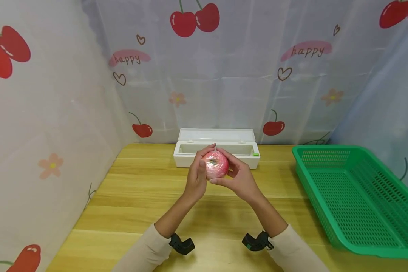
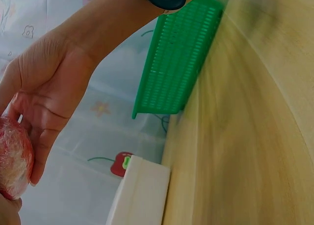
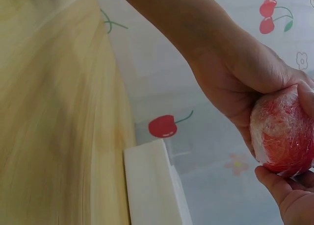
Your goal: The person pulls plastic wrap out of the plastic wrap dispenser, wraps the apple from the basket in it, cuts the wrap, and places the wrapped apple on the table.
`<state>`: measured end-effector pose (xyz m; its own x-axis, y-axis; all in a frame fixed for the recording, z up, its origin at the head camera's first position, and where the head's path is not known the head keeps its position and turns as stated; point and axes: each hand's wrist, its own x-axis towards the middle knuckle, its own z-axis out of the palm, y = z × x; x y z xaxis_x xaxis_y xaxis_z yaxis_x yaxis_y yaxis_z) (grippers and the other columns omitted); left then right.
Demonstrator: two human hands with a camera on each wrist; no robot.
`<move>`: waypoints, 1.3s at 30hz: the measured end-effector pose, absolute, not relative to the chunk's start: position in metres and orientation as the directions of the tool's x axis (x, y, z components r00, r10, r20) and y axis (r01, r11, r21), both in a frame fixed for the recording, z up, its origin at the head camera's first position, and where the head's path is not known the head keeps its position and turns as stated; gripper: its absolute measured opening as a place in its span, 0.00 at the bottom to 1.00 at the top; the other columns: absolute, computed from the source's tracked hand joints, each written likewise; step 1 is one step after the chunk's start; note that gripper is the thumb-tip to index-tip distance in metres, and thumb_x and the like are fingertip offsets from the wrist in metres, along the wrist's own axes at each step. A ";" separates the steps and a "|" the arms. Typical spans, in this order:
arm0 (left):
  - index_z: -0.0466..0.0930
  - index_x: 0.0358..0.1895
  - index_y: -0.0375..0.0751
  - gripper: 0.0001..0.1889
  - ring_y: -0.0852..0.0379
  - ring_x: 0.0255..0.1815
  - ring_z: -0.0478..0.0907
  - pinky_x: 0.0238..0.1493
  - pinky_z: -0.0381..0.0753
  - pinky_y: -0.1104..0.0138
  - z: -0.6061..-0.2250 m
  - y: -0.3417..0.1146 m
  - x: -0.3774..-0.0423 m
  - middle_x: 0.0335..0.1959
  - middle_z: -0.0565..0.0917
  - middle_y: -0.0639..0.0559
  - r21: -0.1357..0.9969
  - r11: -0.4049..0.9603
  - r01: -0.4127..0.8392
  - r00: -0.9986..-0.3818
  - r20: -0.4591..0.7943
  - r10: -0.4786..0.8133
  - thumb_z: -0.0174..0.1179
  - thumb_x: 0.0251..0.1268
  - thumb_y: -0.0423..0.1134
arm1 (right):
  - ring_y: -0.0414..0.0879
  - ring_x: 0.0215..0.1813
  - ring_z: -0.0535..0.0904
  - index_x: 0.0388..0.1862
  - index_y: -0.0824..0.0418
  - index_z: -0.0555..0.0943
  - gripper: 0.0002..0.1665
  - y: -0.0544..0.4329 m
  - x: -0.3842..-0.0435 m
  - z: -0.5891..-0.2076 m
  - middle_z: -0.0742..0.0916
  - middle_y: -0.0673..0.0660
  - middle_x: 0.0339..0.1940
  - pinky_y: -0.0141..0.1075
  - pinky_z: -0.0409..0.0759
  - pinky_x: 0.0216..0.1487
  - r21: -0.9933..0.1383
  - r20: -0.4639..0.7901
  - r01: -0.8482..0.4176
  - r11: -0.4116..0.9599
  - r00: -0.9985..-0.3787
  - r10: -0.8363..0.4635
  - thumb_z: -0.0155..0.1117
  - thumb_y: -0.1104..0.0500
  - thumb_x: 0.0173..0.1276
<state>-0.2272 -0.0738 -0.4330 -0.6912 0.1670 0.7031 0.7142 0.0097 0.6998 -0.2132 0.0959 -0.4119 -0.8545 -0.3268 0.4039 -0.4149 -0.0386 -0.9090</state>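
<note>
A red and pink apple (image 1: 217, 165), wrapped in shiny clear plastic film, is held between both hands above the table. My left hand (image 1: 195, 177) holds its left side, the thumb lying along the near edge. From the right, my right hand (image 1: 241, 179) grips it between the thumb below and the fingers above. Wrinkles in the film show on the apple (image 2: 13, 159) in the left wrist view. In the right wrist view the apple (image 3: 282, 132) lies between the left palm and the right fingertips.
Behind the hands stands a long white box (image 1: 215, 160), lid raised, with a green tab (image 1: 256, 154) at its right end. A green plastic basket (image 1: 357, 204) sits at the right on the wooden table (image 1: 139, 204). Cherry-patterned curtains (image 1: 224, 94) surround the table.
</note>
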 end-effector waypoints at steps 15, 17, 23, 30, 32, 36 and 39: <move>0.71 0.67 0.37 0.40 0.50 0.61 0.76 0.57 0.81 0.66 -0.433 -0.076 -0.228 0.63 0.77 0.45 0.725 -0.056 0.686 -0.724 0.688 0.050 0.38 0.73 0.70 | 0.55 0.73 0.70 0.82 0.55 0.59 0.55 0.086 -0.215 -0.415 0.71 0.56 0.75 0.40 0.80 0.62 -0.960 0.267 -0.211 -0.184 -0.889 -0.371 0.78 0.64 0.60; 0.70 0.67 0.36 0.42 0.50 0.59 0.76 0.56 0.81 0.66 -0.433 -0.076 -0.228 0.62 0.77 0.42 0.721 -0.051 0.691 -0.719 0.693 0.053 0.38 0.72 0.71 | 0.55 0.72 0.69 0.81 0.58 0.59 0.51 0.087 -0.217 -0.416 0.71 0.59 0.74 0.41 0.80 0.61 -0.966 0.218 -0.137 -0.219 -0.888 -0.405 0.76 0.63 0.64; 0.64 0.72 0.34 0.43 0.50 0.63 0.74 0.63 0.76 0.66 -0.431 -0.078 -0.228 0.65 0.74 0.37 0.728 -0.009 0.685 -0.721 0.680 0.131 0.40 0.72 0.70 | 0.52 0.66 0.75 0.78 0.64 0.62 0.42 0.092 -0.219 -0.417 0.73 0.65 0.70 0.39 0.82 0.60 -0.966 0.159 -0.048 -0.256 -0.886 -0.435 0.69 0.63 0.69; 0.67 0.65 0.22 0.37 0.51 0.54 0.77 0.55 0.82 0.67 -0.410 -0.073 -0.208 0.57 0.77 0.31 0.702 0.009 0.712 -0.695 0.703 0.151 0.47 0.80 0.59 | 0.48 0.60 0.78 0.76 0.70 0.63 0.39 0.096 -0.216 -0.414 0.75 0.65 0.66 0.37 0.84 0.56 -0.958 0.133 -0.009 -0.285 -0.897 -0.421 0.67 0.66 0.69; 0.67 0.64 0.21 0.36 0.51 0.52 0.78 0.53 0.82 0.68 -0.409 -0.071 -0.205 0.54 0.78 0.31 0.689 0.027 0.724 -0.686 0.715 0.136 0.46 0.81 0.59 | 0.47 0.59 0.78 0.76 0.71 0.63 0.41 0.097 -0.215 -0.414 0.75 0.65 0.66 0.36 0.84 0.55 -0.960 0.129 -0.008 -0.279 -0.899 -0.418 0.69 0.65 0.68; 0.69 0.63 0.23 0.36 0.51 0.50 0.79 0.51 0.84 0.63 -0.408 -0.069 -0.204 0.52 0.79 0.32 0.672 0.061 0.738 -0.674 0.730 0.112 0.45 0.80 0.60 | 0.48 0.60 0.77 0.76 0.71 0.62 0.44 0.098 -0.215 -0.415 0.74 0.67 0.68 0.35 0.84 0.56 -0.960 0.135 -0.015 -0.279 -0.899 -0.416 0.72 0.63 0.67; 0.70 0.63 0.22 0.36 0.50 0.51 0.79 0.52 0.85 0.60 -0.407 -0.068 -0.205 0.54 0.79 0.32 0.678 0.050 0.733 -0.680 0.728 0.088 0.47 0.80 0.59 | 0.49 0.63 0.76 0.77 0.69 0.61 0.43 0.097 -0.215 -0.415 0.73 0.67 0.70 0.36 0.83 0.58 -0.958 0.147 -0.026 -0.286 -0.900 -0.410 0.71 0.63 0.68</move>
